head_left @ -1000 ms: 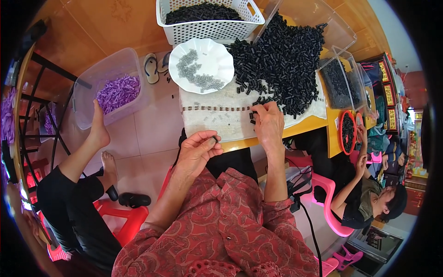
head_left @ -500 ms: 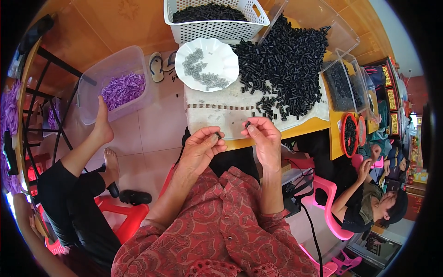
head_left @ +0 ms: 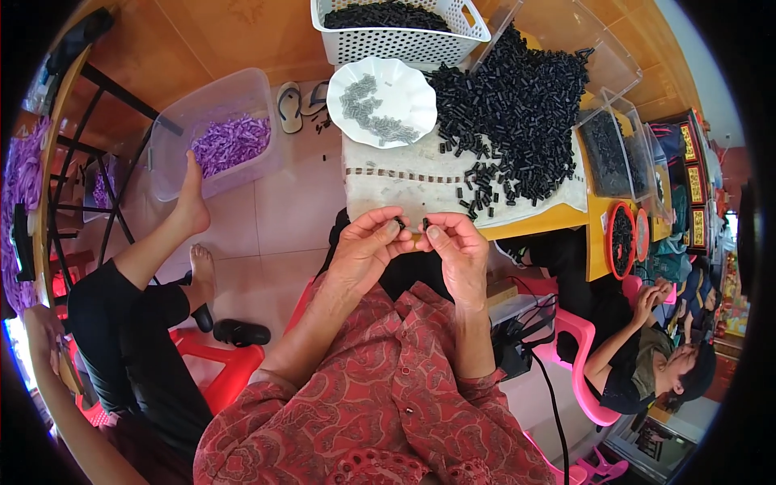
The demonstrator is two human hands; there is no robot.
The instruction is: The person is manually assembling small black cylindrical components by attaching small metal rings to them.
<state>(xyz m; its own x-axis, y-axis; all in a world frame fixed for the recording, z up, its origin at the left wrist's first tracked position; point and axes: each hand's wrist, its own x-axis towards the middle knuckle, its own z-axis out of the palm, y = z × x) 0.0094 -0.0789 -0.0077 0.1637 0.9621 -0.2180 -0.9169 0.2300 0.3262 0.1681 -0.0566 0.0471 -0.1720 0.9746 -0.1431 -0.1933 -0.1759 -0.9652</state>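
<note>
My left hand [head_left: 371, 246] is closed in a pinch on a small black plastic piece [head_left: 400, 223]. Close beside it, my right hand [head_left: 454, 249] pinches another small black piece [head_left: 426, 222]. Both hands hover just off the near edge of the table, fingertips almost meeting. Beyond them a white cloth [head_left: 388, 192] with a dark dashed stripe covers the tabletop. A big heap of short black plastic pieces [head_left: 525, 113] spreads over its right part. On the cloth's far left stands a white scalloped plate [head_left: 416, 89] bearing small clear pieces [head_left: 373, 109].
Behind the plate is a white perforated basket [head_left: 396, 44] of black pieces. Clear bins [head_left: 610, 149] and a red round tray [head_left: 621, 242] stand at the right. A tub of purple strips [head_left: 230, 145] sits on the floor at left. People sit on both sides.
My two hands have come closer together, the right moving left toward the other. The table and its contents have shifted slightly right and up in view.
</note>
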